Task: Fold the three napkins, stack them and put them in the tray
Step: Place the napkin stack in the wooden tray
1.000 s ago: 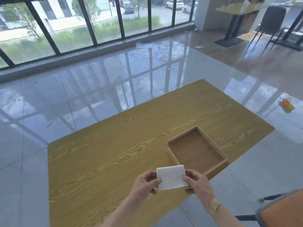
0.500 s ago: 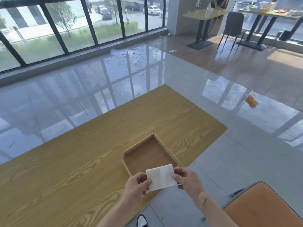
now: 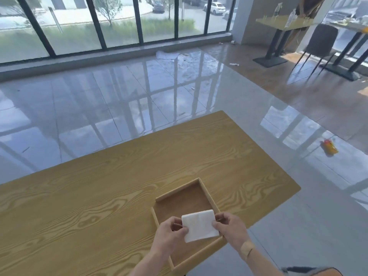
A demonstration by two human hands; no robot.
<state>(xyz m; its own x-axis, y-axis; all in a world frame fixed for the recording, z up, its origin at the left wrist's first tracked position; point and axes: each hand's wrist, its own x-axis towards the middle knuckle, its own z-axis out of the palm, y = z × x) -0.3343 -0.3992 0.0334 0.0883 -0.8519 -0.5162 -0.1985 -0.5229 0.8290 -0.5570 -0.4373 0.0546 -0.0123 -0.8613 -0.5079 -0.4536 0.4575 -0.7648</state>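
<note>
1. So I've got the folded white paper napkin stack (image 3: 199, 225) pinched from both sides: my left hand (image 3: 171, 234) has thumb on top at its 9 o'clock edge, my right hand (image 3: 231, 228) grips the 3 o'clock edge. Can't honestly tell how many napkins are in the stack from here, it just reads as one white square.
2. The stack sits over the shallow square wooden tray (image 3: 207, 197), in its near half. Whether it's touching the tray floor or held just above, I can't tell.
3. The tray sits at about 5 o'clock on the long yellowish wood-grain table (image 3: 99, 196), close to the near edge, turned a bit off square to it. My right wrist has a tan bandage (image 3: 247, 249) on it.
4. Room-wise: glossy grey tiled floor (image 3: 119, 100) all around, mirroring the black-framed floor-to-ceiling windows (image 3: 99, 22) up at 12 o'clock, with grass and parked cars outside.
5. At 2 o'clock there's another yellow-topped table on a black pedestal (image 3: 278, 34) with a dark chair (image 3: 321, 40) beside it.
6. A small orange-and-yellow thing (image 3: 330, 149) lies on the floor at 3 o'clock, and an orange cushioned seat edge (image 3: 322, 271) pokes in at the bottom right.
</note>
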